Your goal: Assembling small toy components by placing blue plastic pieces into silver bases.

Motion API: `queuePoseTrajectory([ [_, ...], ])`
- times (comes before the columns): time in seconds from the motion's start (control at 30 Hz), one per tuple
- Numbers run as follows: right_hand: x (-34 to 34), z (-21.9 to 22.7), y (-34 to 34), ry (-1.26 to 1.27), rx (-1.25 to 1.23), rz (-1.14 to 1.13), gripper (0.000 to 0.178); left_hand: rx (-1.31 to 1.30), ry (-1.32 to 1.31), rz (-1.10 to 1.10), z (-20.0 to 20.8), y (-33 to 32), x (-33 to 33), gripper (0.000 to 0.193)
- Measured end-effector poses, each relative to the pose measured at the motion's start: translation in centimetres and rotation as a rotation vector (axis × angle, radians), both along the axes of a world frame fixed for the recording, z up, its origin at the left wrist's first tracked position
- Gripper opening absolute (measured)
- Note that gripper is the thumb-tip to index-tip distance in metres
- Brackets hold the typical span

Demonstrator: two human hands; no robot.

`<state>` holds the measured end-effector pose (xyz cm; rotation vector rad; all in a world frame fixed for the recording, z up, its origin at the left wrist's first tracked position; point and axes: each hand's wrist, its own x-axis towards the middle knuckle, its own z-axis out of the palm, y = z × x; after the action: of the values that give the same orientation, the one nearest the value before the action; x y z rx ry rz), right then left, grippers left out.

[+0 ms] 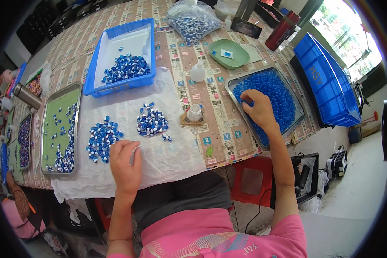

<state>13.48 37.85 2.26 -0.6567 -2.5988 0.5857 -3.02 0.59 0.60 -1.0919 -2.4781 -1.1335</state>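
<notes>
My right hand [259, 109] is over the left side of a metal tray [303, 112] filled with clear blue beads [276, 96]. Its thumb and fingers come together, and whatever they hold is too small to tell. My left hand [127, 165] hovers above a white cloth [172, 157], fingers curled toward the thumb. Something whitish shows at its fingertips, but I cannot make out what. Just beyond it lies a pile of blue-and-white beads [102, 139], and a second blue-and-white pile [152, 121] sits to its right. Between the two hands stands a small glass jar [194, 113] on a brown block.
A blue bin [88, 88] with more beads stands behind the cloth. At left is a metal tray with a green lining [51, 148]. A white bottle [198, 72], a green dish [236, 60], a bead bag [192, 21] and a red flask [283, 31] stand farther back.
</notes>
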Motion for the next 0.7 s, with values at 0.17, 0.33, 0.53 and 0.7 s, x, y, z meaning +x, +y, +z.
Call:
queuePoseTrajectory([
  [0.17,-0.7,1.2,-5.5,0.211,-0.217,0.05,0.014,0.043,-0.043,-0.173,-0.2,1.9,0.7,0.02],
  [0.33,-0.3,1.9,-10.8,0.206,-0.394,0.256,0.016,-0.001,0.05,-0.229,-0.6,4.3,0.5,0.017],
  [0.53,-0.3,1.2,-13.6,0.128,-0.905,0.144,0.016,-0.069,0.175,-0.308,-1.3,4.4,0.2,0.015],
  [0.7,-0.8,1.2,-14.0,0.15,-0.811,0.271,0.025,-0.053,0.178,-0.325,-0.9,3.3,0.3,0.017],
])
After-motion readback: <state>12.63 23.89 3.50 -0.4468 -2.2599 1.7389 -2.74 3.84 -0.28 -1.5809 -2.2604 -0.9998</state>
